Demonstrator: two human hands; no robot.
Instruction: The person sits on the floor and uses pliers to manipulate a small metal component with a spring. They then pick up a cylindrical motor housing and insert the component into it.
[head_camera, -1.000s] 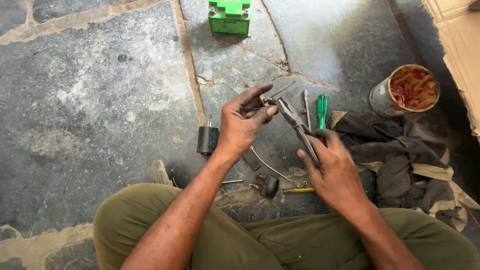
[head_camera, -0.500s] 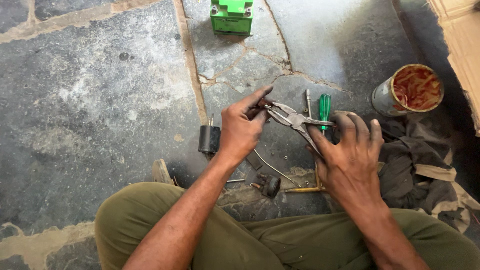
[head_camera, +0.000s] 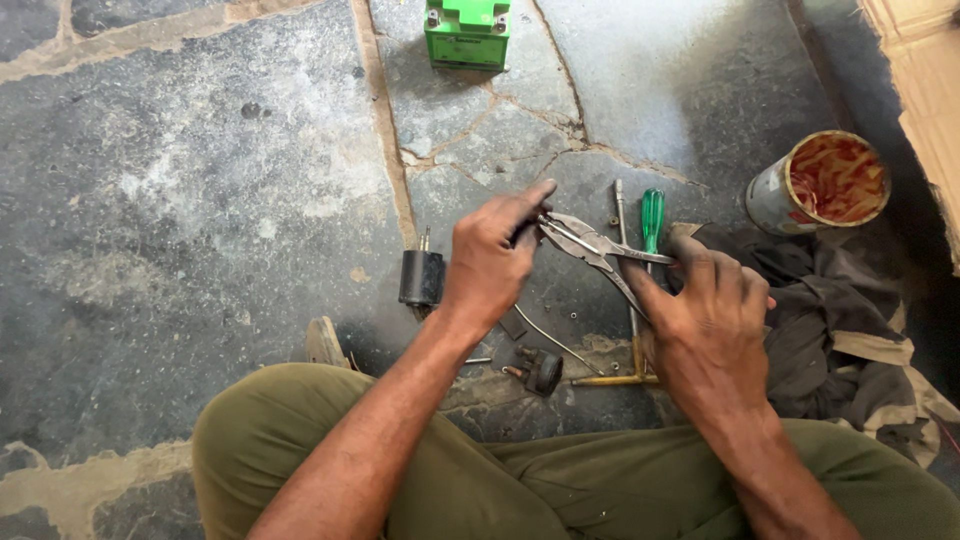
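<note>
A floor of cracked grey stone slabs (head_camera: 200, 200) with sandy mortar joints fills the view, and the work is done low over it, above crossed legs in olive trousers (head_camera: 560, 490). A pair of metal pliers (head_camera: 590, 245) is held in the air between the two hands, just above the floor. The handle ends are gripped by the right hand (head_camera: 715, 320), whose fingers are curled over them, so the tool can be squeezed from that side. The nose of the pliers is met by the left hand (head_camera: 490, 260), whose grip is pressed together around some small part at the jaws; what is pinched there is hidden by the fingers, and whether the jaws are shut cannot be told.

The loose tools are laid just beyond the hands, within easy reach: a green-handled screwdriver (head_camera: 652, 218) lies beside a slim metal rod (head_camera: 622, 215), and a yellow-handled tool (head_camera: 610, 380) lies near the right wrist. A small black cylindrical part (head_camera: 421, 277) with prongs stands left of the left hand, and a dark round part (head_camera: 542, 370) lies beneath it, near a thin bent wire (head_camera: 555, 340). A dark rag (head_camera: 850, 330) is spread at the right, apparently for wiping. A rusty tin (head_camera: 820, 183) of reddish contents stands beyond it, and a green box-shaped battery (head_camera: 467, 32) is set well apart at the top.
</note>
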